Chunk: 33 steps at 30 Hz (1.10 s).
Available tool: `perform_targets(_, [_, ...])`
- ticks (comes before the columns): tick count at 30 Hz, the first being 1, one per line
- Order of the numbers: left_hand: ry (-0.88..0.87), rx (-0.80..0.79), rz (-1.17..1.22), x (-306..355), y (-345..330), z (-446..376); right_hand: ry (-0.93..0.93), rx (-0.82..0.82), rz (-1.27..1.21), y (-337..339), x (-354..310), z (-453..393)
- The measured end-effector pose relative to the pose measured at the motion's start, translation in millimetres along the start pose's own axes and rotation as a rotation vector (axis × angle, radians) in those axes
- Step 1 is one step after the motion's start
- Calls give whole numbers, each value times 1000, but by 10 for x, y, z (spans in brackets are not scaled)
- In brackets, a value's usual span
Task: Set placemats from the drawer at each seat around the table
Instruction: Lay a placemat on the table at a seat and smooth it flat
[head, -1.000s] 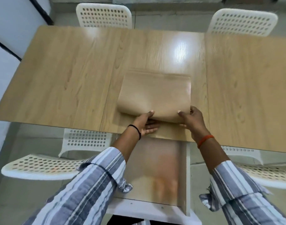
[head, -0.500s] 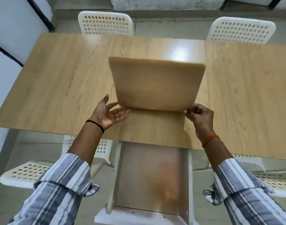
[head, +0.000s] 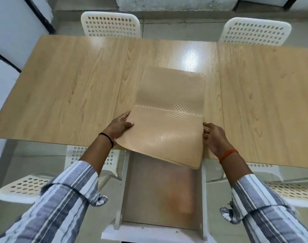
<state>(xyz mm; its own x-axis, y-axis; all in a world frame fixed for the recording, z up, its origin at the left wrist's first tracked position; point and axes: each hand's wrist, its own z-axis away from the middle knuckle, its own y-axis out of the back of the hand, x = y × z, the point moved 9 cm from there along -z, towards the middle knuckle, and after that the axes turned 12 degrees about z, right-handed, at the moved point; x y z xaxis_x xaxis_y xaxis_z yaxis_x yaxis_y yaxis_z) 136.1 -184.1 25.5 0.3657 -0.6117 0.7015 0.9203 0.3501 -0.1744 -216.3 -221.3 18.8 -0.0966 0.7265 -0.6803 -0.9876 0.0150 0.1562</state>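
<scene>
Left hand (head: 121, 126) grips the left edge of the placemats (head: 169, 118), thumb on top and the fingers out of sight beneath; right hand (head: 213, 137) pinches the right edge, fingers curled at the rim. Mats lie lengthwise along the narrow middle panel of the table (head: 62, 88), far end flat on the wood, near end lifted and overhanging the table's front edge above the open drawer (head: 160, 195). Layered edges at the near right corner suggest a stack, more than one mat; count not readable. Progress, judged: early. Mats are out of the drawer but none sits at a seat yet. Four white perforated chairs in view: far left chair (head: 110, 24), far right chair (head: 254, 31), near left chair (head: 27, 186), near right chair (head: 289, 190); table surface in front of each shows bare wood. Left to do: separate the stack, lay one mat at each place, likely close the drawer. Hard to make out: drawer floor is blurred with an orange-brown smear, so cannot tell if anything remains inside. Table's right end is cut off by the frame, any seat there unseen. Undersides of both hands hidden by the mats. Glare patch on the middle panel washes out the grain beyond the mats' far edge
</scene>
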Motion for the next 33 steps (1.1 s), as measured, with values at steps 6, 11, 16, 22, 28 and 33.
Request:
perform_targets(6, [-157,178,-216,-18,44,-33,104,53,387,-125,-75,-29])
perform_targets(11, [-223,209,-378,64,-61,46,101,89,500,-167,-102,-48])
perform_targets(16, [-282,248,-494,102,-126,72,89,114,516,-179,-109,-77])
perform_targets(22, [-268,280,-507,78,-162,81,99,103,475,-246,-167,93])
perform_targets(28, [-301,339,-595,119,-195,109,134,88,469,-280,-143,140])
perform_targets(33, [-329,433,-691,152,-188,164,156,82,480,-310,-134,174])
